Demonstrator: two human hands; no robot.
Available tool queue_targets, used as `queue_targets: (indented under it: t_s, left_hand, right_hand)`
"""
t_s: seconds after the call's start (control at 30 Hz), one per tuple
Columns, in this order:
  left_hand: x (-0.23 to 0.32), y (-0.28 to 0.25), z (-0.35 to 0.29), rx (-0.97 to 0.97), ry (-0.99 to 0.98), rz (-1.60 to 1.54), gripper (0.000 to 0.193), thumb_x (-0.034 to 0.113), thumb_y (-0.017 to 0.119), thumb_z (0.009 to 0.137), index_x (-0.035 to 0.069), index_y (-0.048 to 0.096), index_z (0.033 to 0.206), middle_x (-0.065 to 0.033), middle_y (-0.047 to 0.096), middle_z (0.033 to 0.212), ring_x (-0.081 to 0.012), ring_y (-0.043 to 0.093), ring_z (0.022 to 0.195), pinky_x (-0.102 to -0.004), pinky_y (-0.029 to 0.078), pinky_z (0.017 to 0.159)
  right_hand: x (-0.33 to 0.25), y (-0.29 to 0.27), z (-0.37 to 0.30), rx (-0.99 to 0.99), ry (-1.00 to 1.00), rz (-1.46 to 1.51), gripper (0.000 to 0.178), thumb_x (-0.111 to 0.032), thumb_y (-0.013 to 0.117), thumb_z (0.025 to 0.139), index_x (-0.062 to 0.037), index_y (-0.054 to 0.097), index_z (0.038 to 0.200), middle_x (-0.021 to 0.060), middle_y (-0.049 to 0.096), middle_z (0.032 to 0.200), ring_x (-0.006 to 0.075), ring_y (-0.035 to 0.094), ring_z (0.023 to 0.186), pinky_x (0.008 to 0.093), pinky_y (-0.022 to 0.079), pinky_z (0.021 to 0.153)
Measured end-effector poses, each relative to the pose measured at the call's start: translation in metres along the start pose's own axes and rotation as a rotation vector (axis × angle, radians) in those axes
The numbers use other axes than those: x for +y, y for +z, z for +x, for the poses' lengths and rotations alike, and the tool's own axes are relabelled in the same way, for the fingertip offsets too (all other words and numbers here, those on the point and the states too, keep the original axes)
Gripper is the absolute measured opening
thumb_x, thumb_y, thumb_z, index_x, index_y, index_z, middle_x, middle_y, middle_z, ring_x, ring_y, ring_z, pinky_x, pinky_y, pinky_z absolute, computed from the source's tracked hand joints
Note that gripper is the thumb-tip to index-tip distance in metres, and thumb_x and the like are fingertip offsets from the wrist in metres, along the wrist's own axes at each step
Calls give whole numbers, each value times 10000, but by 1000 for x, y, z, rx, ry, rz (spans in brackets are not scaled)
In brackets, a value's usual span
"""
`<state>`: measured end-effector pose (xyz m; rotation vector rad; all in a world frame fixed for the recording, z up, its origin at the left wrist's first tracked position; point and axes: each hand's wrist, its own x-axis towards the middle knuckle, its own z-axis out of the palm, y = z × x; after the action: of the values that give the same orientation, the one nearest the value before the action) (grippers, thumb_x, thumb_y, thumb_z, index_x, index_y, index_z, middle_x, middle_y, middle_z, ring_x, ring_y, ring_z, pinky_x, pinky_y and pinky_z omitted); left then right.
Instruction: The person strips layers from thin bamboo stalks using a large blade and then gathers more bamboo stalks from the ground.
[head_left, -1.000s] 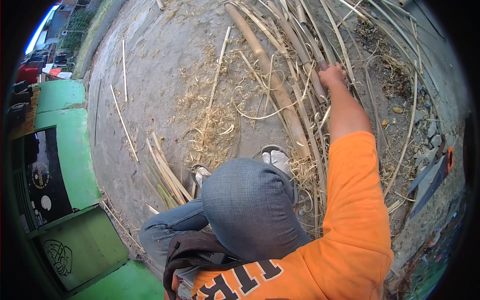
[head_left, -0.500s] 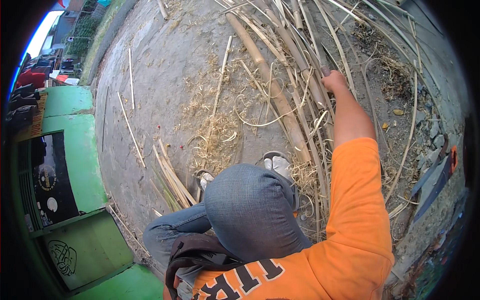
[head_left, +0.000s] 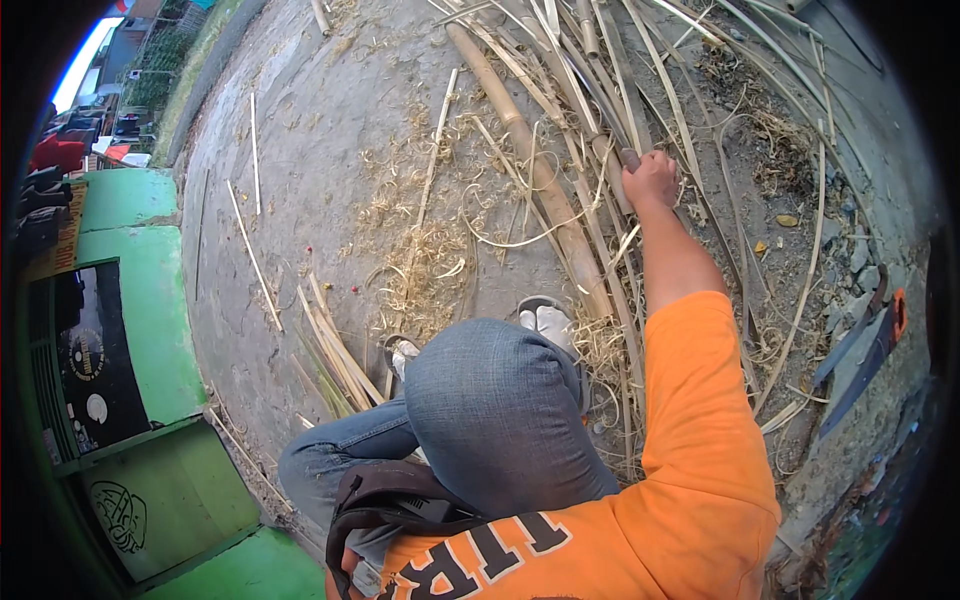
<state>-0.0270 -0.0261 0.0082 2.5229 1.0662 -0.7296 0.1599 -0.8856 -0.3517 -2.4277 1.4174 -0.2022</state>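
Observation:
My right hand [head_left: 652, 180] is closed at the end of a short grey-brown piece [head_left: 630, 160], whose kind I cannot make out. It reaches out over a heap of bamboo poles and split strips. Just left of it lies a thick bamboo pole [head_left: 528, 150]. Thin pale bamboo strips [head_left: 672, 95] run past the hand on its far side. Of my left side, only a patch of skin [head_left: 350, 562] shows at the lower edge by a black bag [head_left: 395, 500]; its fingers are hidden.
Curly bamboo shavings [head_left: 425, 270] cover the concrete between single strips. A bundle of split strips [head_left: 338, 350] lies by my left foot. At the right, a saw with an orange handle [head_left: 898, 312] rests near rubble [head_left: 858, 290]. A green wall [head_left: 150, 320] stands left.
My right hand has come nearer to me and slightly left, with the arm drawn back. The grey-brown piece has moved along with it.

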Motion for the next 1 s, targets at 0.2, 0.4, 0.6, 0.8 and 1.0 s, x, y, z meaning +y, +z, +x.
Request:
queue_targets:
  t_s: [0.2, 0.4, 0.6, 0.8, 1.0]
  left_hand:
    - [1, 4, 3, 0, 34, -15, 453, 298, 676, 943, 61, 629, 1327, -121, 742, 1064, -254, 719, 882, -379, 570, 702]
    - [2, 5, 7, -12, 55, -22, 453, 300, 676, 945, 62, 629, 1328, -118, 741, 1072, -252, 719, 884, -375, 568, 697]
    - [-3, 4, 2, -2, 50, -24, 453, 301, 676, 946, 63, 630, 1329, -115, 740, 1079, -250, 718, 886, -372, 566, 693]
    - [-16, 2, -5, -2, 35, -30, 452, 302, 676, 947, 64, 631, 1329, -112, 739, 1086, -248, 718, 888, -369, 564, 689]
    - [-21, 9, -5, -6, 29, -37, 452, 303, 677, 949, 65, 631, 1330, -109, 739, 1093, -245, 717, 890, -365, 561, 685]
  right_hand:
    - [17, -2, -16, 78, -135, 81, 325, -366, 784, 834, -158, 759, 1083, -20, 649, 1320, 262, 528, 1299, 450, 408, 1136]
    - [30, -17, -13, 104, -439, -2, 321, -278, 822, 776, -178, 754, 1073, -66, 649, 1364, 252, 510, 1339, 495, 370, 1150]
    - [1, -29, -7, -251, -505, -153, 375, -293, 838, 782, -183, 725, 1123, -28, 649, 1354, 252, 481, 1388, 478, 312, 1174]
    - [1, -6, -3, -95, -389, -191, 301, -278, 777, 862, -171, 709, 1136, -3, 650, 1313, 261, 496, 1360, 466, 370, 1132]
    - [5, -26, 8, -177, -223, -253, 219, -250, 621, 1001, -151, 734, 1161, 76, 623, 1305, 296, 571, 1287, 470, 440, 1092]
